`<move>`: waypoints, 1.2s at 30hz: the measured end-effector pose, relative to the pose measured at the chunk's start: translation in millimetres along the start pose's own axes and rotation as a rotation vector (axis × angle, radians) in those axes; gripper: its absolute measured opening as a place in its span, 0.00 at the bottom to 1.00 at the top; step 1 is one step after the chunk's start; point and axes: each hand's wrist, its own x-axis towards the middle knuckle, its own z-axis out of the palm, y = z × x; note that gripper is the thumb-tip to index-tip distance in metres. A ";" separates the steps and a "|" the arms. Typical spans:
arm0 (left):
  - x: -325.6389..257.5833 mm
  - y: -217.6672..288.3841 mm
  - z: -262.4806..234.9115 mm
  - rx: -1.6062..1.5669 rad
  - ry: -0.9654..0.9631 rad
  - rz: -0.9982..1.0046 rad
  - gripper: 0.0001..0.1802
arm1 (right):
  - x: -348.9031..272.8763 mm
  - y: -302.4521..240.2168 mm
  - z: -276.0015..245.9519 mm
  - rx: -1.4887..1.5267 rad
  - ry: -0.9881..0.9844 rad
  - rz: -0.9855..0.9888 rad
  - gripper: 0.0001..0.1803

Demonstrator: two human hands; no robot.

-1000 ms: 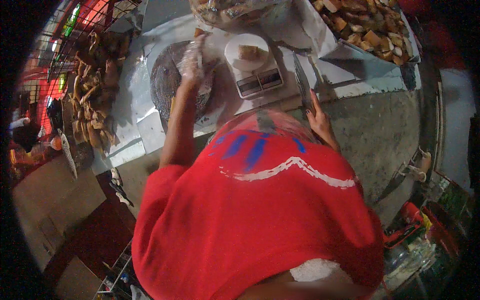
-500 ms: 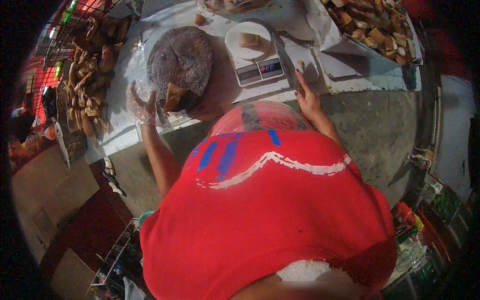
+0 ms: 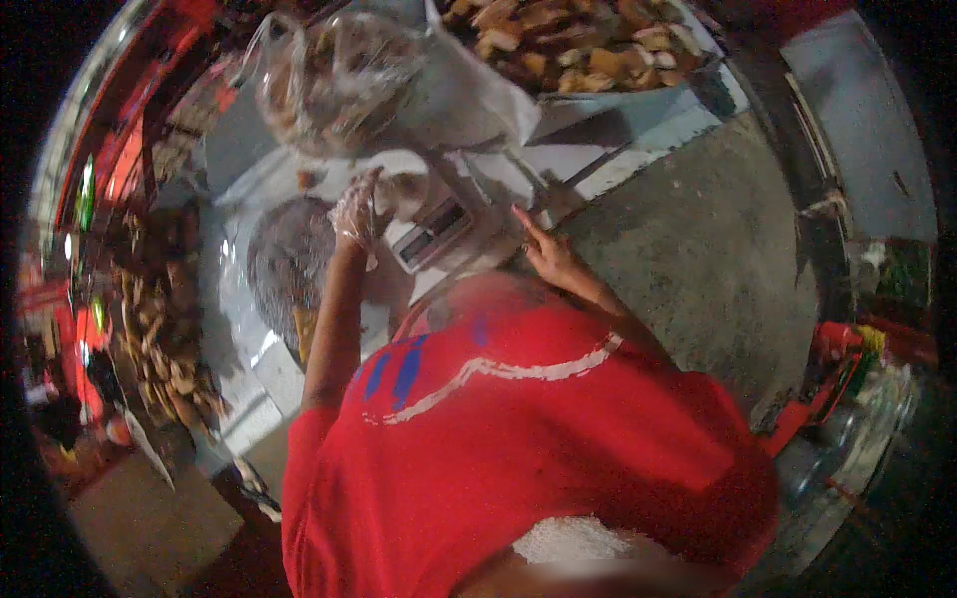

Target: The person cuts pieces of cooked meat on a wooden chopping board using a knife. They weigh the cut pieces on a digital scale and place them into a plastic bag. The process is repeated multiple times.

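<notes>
My left hand (image 3: 356,214), in a clear plastic glove, reaches over to the left edge of the white round plate (image 3: 417,165) of a kitchen scale (image 3: 431,237). On that plate lies a brownish piece (image 3: 405,189), blurred, close to my fingertips. Motion smears those fingers, so I cannot make out whether they grip it. My bare right hand (image 3: 556,257) is to the right of the scale, index finger stretched out. Beside it lies a long grey object (image 3: 498,179), too blurred to name. A dark round chopping block (image 3: 284,249) sits left of the scale, partly behind my left forearm.
A tray of brown chunks (image 3: 588,45) stands at the back right. Behind the scale is a clear plastic bag (image 3: 339,85) with brown contents. Brown pieces (image 3: 159,319) are heaped along the left side. A grey concrete surface (image 3: 688,229) lies beyond the table's right edge.
My left hand has moved right, from beside the chopping block to the scale's plate. The view has turned and shifted, bringing the plastic bag further into sight. My right hand stays beside the scale.
</notes>
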 end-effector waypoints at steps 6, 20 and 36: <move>28.6 -41.4 46.7 0.273 -0.109 -0.047 0.27 | -24.5 9.9 -21.7 0.171 0.005 0.264 0.40; 232.4 160.2 -92.7 1.139 -0.036 0.513 0.28 | -30.5 20.5 -12.4 0.273 0.162 0.192 0.39; -78.1 -13.9 -174.0 -0.323 0.298 -0.352 0.28 | 4.8 27.1 1.8 0.245 0.018 0.095 0.41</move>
